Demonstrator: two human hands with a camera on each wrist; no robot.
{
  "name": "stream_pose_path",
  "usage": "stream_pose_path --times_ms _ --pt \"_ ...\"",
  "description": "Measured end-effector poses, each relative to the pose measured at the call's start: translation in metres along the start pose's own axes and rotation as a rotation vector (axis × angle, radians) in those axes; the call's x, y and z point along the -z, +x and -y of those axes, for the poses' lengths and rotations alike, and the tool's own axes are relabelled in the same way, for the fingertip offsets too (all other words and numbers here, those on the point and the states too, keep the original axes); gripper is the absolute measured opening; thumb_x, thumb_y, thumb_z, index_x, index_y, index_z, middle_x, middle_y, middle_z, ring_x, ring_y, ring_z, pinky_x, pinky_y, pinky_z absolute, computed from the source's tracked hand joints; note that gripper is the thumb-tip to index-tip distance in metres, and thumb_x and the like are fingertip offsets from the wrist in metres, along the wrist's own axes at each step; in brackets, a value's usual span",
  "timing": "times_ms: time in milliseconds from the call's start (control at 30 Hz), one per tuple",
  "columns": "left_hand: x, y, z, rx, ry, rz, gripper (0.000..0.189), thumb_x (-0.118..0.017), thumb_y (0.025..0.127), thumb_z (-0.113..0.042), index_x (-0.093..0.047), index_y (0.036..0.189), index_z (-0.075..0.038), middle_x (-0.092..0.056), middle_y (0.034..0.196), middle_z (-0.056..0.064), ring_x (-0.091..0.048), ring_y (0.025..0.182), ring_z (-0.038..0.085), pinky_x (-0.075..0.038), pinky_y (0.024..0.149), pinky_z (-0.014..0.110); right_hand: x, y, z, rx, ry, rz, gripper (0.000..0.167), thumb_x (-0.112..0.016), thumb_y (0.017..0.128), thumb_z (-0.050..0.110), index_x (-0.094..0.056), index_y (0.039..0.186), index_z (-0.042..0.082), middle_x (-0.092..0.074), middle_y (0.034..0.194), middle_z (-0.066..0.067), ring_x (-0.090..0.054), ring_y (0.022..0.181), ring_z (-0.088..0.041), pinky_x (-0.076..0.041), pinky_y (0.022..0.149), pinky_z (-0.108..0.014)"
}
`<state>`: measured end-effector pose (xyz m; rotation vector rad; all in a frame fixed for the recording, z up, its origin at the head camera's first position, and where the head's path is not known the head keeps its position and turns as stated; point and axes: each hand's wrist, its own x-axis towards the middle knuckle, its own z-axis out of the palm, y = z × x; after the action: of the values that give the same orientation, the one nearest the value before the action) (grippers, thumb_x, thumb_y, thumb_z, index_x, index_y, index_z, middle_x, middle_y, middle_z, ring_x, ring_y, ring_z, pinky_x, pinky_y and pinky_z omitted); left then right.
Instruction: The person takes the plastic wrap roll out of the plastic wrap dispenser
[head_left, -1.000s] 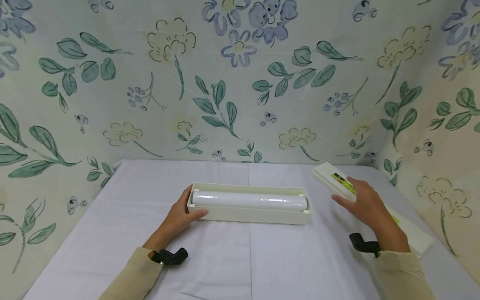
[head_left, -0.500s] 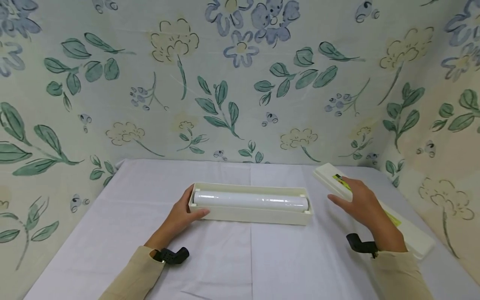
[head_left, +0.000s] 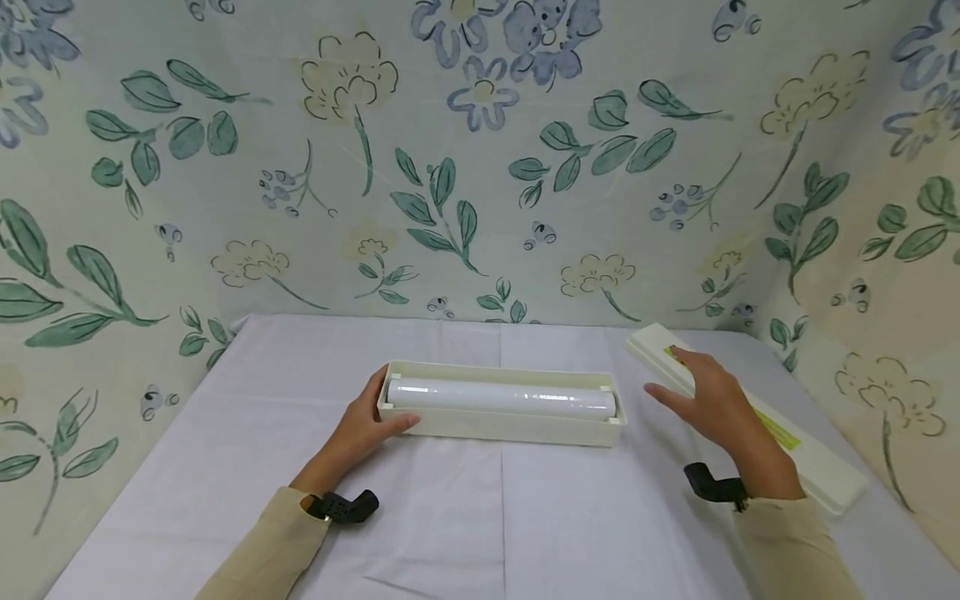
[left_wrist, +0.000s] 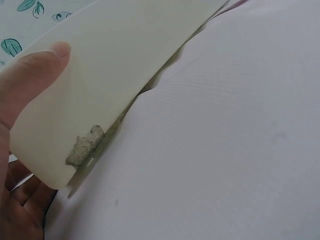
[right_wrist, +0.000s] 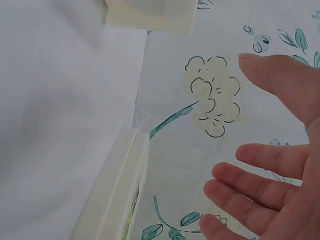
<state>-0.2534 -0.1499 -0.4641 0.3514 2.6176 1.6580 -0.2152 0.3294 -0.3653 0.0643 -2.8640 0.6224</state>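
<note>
A long cream cling film dispenser box (head_left: 502, 427) stands lidless on the white cloth. Inside it lies a shiny white roll (head_left: 502, 398). My left hand (head_left: 363, 429) grips the box's left end, thumb on the front wall and the other fingers round the far side. The thumb presses flat on the wall (left_wrist: 100, 65) in the left wrist view. To the right lies the long cream lid (head_left: 810, 467), with a yellow-green label. My right hand (head_left: 716, 408) hovers over the lid and hides its middle. In the right wrist view its fingers (right_wrist: 255, 195) are spread, apart from the lid.
White cloth (head_left: 420, 517) covers the table. A floral curtain (head_left: 480, 208) stands behind the table and along its sides. The lid lies slanted near the right edge. Low on the box wall is a greyish patch (left_wrist: 85, 147).
My right hand has moved a little left and away from the lid, uncovering more of its label. The lid, the box and my left hand stay nearly where they were.
</note>
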Motion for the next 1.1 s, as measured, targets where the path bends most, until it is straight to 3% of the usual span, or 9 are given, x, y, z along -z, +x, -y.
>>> stream_pose_path --times_ms 133,267,367,533,1100 --pt "0.001 -0.001 0.002 -0.017 -0.010 0.002 0.098 -0.079 0.080 -0.038 -0.016 0.154 -0.024 -0.039 0.149 0.009 -0.042 0.132 0.031 -0.032 0.108 0.054 -0.001 0.001 0.005 0.042 0.001 0.001 0.081 -0.070 0.087 0.042 -0.036 0.144 -0.005 -0.043 0.133 -0.030 -0.048 0.103 -0.042 -0.049 0.079 -0.058" --pt "0.005 -0.008 -0.020 -0.018 -0.019 0.011 0.095 -0.077 0.083 -0.030 -0.016 0.154 -0.016 -0.038 0.149 0.013 -0.041 0.132 0.034 -0.032 0.108 0.055 -0.003 0.004 0.010 0.055 -0.012 0.009 0.084 -0.069 0.087 0.045 -0.034 0.145 -0.004 -0.039 0.140 -0.030 -0.044 0.115 -0.045 -0.042 0.091 -0.064" --pt "0.006 -0.008 -0.022 -0.008 -0.015 0.013 0.095 -0.077 0.083 -0.027 -0.016 0.154 -0.015 -0.037 0.149 0.014 -0.041 0.132 0.035 -0.032 0.107 0.055 -0.005 0.006 0.015 0.041 -0.008 0.020 0.086 -0.070 0.086 0.046 -0.033 0.147 -0.002 -0.036 0.144 -0.029 -0.040 0.122 -0.047 -0.040 0.094 -0.065" --pt "0.003 0.001 0.001 -0.021 -0.023 0.008 0.098 -0.079 0.079 -0.037 -0.017 0.154 -0.025 -0.038 0.149 0.008 -0.042 0.131 0.030 -0.032 0.108 0.055 -0.009 0.006 0.022 0.055 -0.010 0.013 0.083 -0.073 0.084 0.038 -0.034 0.147 0.001 -0.035 0.147 -0.026 -0.036 0.128 -0.049 -0.038 0.095 -0.067" --pt "0.002 0.000 0.001 -0.008 -0.021 0.005 0.101 -0.079 0.077 -0.047 -0.016 0.154 -0.028 -0.038 0.149 0.004 -0.042 0.132 0.028 -0.034 0.107 0.053 -0.020 0.010 0.042 0.113 -0.013 0.033 0.082 -0.073 0.084 0.044 -0.038 0.146 0.004 -0.036 0.149 -0.023 -0.029 0.136 -0.046 -0.032 0.102 -0.065"
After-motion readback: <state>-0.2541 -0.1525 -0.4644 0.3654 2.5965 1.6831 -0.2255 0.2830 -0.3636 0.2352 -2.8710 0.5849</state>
